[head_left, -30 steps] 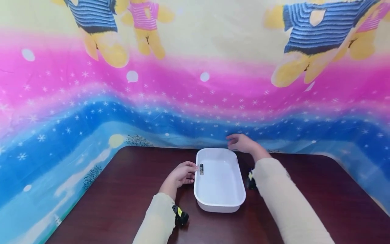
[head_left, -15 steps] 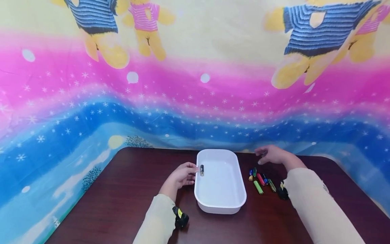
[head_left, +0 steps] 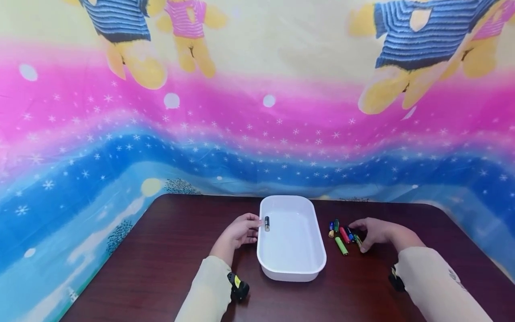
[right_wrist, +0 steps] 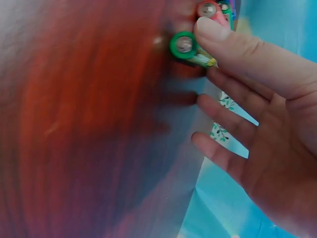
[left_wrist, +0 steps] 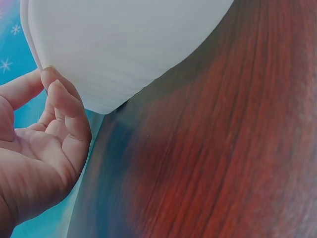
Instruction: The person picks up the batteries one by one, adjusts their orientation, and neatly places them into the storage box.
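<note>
My left hand (head_left: 240, 230) pinches the left rim of a white plastic tray (head_left: 290, 274). In the left wrist view, thumb and fingertips meet at the tray's edge. A dark battery (head_left: 267, 223) lies inside against the tray's left wall. To the right, my right hand (head_left: 381, 233) is at a group of loose batteries, thumb and fingers spread. A green-ended battery (right_wrist: 184, 45) sits beside its thumb, between thumb and forefinger; no firm hold shows. Around it lie a red battery (head_left: 344, 235), a light green battery (head_left: 341, 246) and a blue-and-yellow battery (head_left: 331, 229).
All this stands on a dark reddish-brown table (head_left: 181, 250) with rounded far corners. A printed cloth (head_left: 241, 112) with bears and snowflakes hangs behind it. A small black camera (head_left: 238, 287) is strapped to the left wrist, another camera (head_left: 396, 279) to the right.
My right hand has swung from behind the tray's far right corner rightward and nearer, down to the batteries, which its sleeve hid earlier. My left hand stays on the rim.
</note>
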Motion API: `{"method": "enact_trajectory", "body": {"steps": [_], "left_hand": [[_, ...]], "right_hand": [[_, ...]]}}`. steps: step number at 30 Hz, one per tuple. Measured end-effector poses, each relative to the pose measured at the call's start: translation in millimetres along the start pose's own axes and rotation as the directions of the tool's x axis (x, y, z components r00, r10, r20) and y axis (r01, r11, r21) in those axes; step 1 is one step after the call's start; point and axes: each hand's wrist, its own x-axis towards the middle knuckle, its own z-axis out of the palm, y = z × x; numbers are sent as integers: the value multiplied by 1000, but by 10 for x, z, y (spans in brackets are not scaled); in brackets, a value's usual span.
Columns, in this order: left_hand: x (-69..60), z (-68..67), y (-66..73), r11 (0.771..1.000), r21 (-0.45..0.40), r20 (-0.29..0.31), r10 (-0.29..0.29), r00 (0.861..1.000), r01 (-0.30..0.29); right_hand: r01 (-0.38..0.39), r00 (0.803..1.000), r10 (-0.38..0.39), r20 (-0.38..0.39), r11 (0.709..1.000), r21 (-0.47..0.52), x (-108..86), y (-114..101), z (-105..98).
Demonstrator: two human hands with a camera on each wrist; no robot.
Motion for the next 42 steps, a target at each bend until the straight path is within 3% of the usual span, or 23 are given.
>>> {"method": "enact_trajectory", "body": {"steps": [14,35,42], "left_hand": [[13,-20,37,1000,0,3,-4,1000,4],[26,-12,-14,1000,-2,-1,-7,1000,7],[17,-6,-15,1000,4,0,-5,1000,5]], "right_hand": [[98,991,-103,-87,993,-63,-55,104,137],[63,991,-65,-120,998,-21,-53,134,201],[30,991,-28,-134,999,12,-76,153,109]]}}
